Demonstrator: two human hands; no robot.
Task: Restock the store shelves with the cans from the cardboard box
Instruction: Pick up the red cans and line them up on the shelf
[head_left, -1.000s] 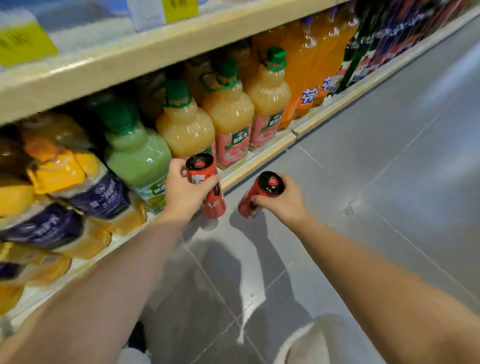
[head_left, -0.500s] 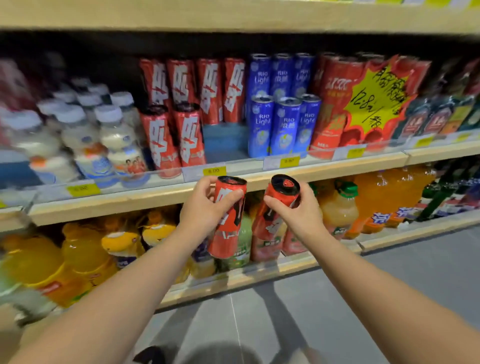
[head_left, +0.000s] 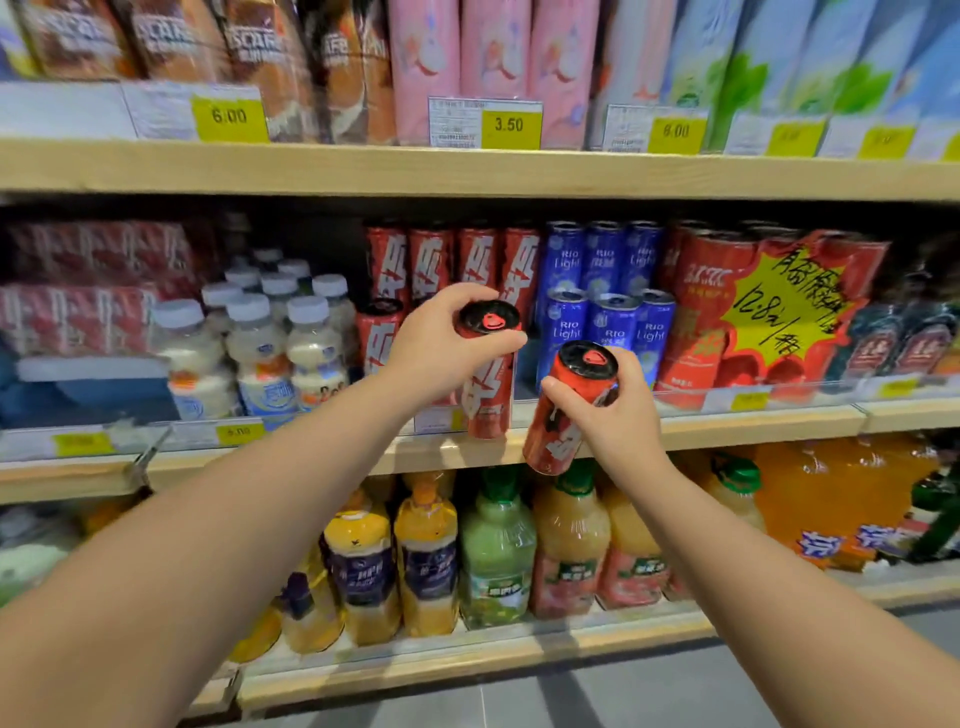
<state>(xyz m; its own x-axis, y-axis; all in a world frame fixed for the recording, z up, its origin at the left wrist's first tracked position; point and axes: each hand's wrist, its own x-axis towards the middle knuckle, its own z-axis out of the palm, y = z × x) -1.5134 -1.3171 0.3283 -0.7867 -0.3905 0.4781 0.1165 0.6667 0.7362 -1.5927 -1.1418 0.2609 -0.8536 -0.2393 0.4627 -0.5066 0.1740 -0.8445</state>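
My left hand grips a tall red can near its black top, holding it upright at the front edge of the middle shelf. My right hand holds a second red can, tilted, just right of and lower than the first, in front of the shelf edge. Matching red cans stand in rows at the back of the middle shelf, with one more near the front left. The cardboard box is out of view.
Blue Rio Light cans stand right of the red ones, white-capped milk bottles to the left. Red cans with a yellow price star sit further right. Juice bottles fill the bottom shelf; cartons line the top shelf.
The view has risen from the floor and bottom shelf to the middle shelf. Both hands have lifted their cans up and forward, the left can now reaching the shelf's front edge.
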